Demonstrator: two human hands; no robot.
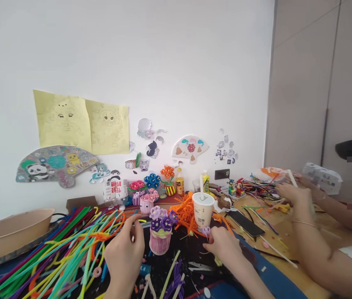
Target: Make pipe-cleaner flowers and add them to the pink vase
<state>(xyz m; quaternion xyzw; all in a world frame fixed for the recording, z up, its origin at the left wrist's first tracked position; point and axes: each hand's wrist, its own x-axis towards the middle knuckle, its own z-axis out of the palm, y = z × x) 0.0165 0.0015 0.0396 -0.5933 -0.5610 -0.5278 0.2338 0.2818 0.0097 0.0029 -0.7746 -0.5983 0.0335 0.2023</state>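
Note:
My left hand (pixel 125 251) is loosely curved just left of a small pipe-cleaner flower pot, with its fingers a little apart and nothing visible in them. The flower pot (pixel 160 241) stands upright on the dark mat, pink and fuzzy, with a pale green rim and purple and lilac flowers on top. Between the thumb and fingers of my right hand (pixel 226 245) a small lilac pipe-cleaner flower (pixel 206 231) is pinched, right of the pot and in front of a paper cup (pixel 203 209) with a straw. Part of its stem is hidden by the fingers.
Many coloured pipe cleaners (pixel 70 249) lie heaped at left beside a tan basin (pixel 11 232). Orange pipe cleaners (pixel 184 216) lie behind the pot, finished flower pots (pixel 146 204) farther back. A phone (pixel 246 223) lies at right, near another person's arm (pixel 306 236). White scissors (pixel 199 267) rest in front.

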